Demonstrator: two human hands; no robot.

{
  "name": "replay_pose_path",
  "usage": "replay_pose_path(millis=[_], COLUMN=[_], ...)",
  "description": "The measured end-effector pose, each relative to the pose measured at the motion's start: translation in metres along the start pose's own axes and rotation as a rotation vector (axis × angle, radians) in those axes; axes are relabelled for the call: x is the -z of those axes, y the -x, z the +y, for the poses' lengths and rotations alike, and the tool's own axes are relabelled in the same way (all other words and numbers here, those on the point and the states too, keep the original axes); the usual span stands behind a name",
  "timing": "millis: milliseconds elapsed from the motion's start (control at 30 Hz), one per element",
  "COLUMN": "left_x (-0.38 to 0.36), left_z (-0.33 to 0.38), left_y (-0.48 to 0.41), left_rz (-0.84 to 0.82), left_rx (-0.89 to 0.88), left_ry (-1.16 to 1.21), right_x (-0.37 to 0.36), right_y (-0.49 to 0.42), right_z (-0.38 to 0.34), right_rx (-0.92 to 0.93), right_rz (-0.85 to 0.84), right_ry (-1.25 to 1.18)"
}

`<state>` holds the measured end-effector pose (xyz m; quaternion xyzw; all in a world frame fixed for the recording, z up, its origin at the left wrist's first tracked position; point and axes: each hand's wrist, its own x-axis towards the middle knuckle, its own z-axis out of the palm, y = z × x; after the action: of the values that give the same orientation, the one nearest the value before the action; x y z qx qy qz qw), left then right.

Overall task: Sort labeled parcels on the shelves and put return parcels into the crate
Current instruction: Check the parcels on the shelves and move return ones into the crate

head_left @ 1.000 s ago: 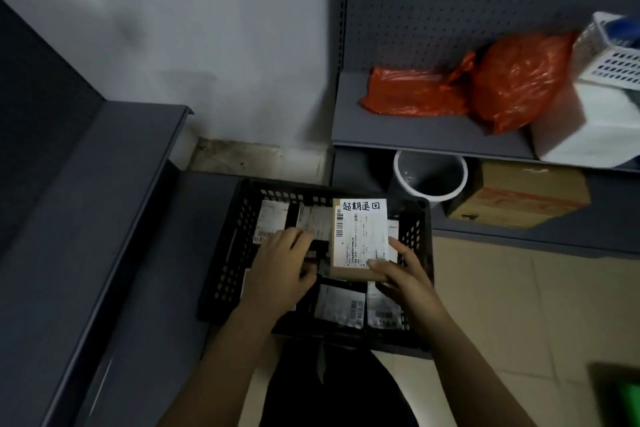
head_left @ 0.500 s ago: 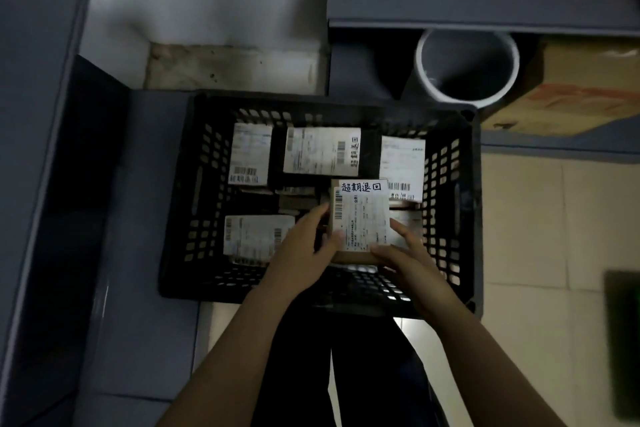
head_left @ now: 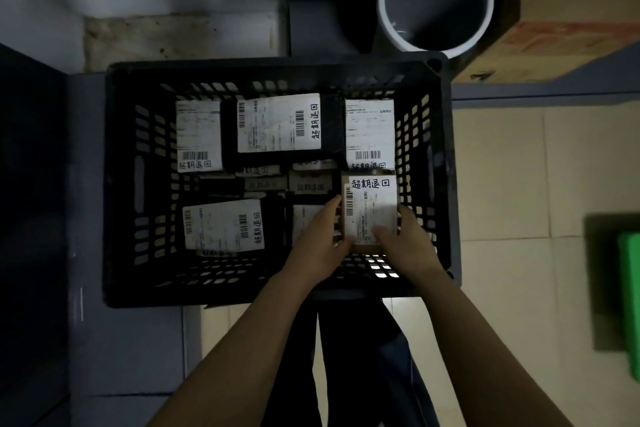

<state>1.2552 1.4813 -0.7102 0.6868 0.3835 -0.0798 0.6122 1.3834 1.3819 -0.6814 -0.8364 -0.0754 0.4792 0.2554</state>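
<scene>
A black slotted crate (head_left: 138, 184) sits on the floor and holds several parcels with white labels and handwritten marks. Both hands hold a small brown parcel (head_left: 370, 204) with a white label low inside the crate's right front corner. My left hand (head_left: 322, 243) grips its left edge. My right hand (head_left: 405, 243) grips its right edge, thumb lying on the label. A black parcel with a wide label (head_left: 280, 123) lies at the crate's back middle, and another labeled parcel (head_left: 221, 225) lies at the front left.
A white bucket (head_left: 436, 7) and a brown cardboard box (head_left: 554, 31) stand under the grey shelf behind the crate. A green object (head_left: 630, 302) is at the right edge on the tiled floor. A dark grey shelf unit (head_left: 34, 218) runs along the left.
The view has tipped further down onto the crate. Both hands have carried the brown parcel to the right and lower into the crate's right front corner.
</scene>
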Motion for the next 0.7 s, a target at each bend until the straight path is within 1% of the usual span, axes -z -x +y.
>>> replay_pose_path(millis=[67,133,300,367,467,567,700], left_x=[-0.008,-0.016,-0.029,-0.030,-0.032,-0.027,-0.006], left_z=[-0.001,-0.004,-0.019,-0.019,-0.019,-0.011,0.017], left_y=[-0.007,-0.014,-0.029,-0.031,-0.034,-0.031,-0.011], left_rz=[-0.018,-0.049,-0.146,-0.157,-0.148,-0.122,0.020], left_rx=[-0.029,-0.021,-0.003,-0.002,-0.010,-0.031,-0.059], left_ry=[-0.015,-0.024,-0.083,-0.114,-0.160,-0.281,-0.441], right_x=[0.000,-0.001,-0.002,-0.001,-0.001,0.003,0.016], right_y=[-0.005,-0.011,-0.020,-0.022,-0.024,-0.021,-0.001], right_z=[0.002,0.003,0.013,0.018,0.023,0.020,-0.002], right_rx=[0.002,0.004,0.071,0.071,0.065,0.115,0.239], right_rz=[0.050,0.066,0.020,-0.007,-0.025,-0.009,-0.010], right_ry=[0.098,0.202,0.376,0.443,0.514,0.559,0.649])
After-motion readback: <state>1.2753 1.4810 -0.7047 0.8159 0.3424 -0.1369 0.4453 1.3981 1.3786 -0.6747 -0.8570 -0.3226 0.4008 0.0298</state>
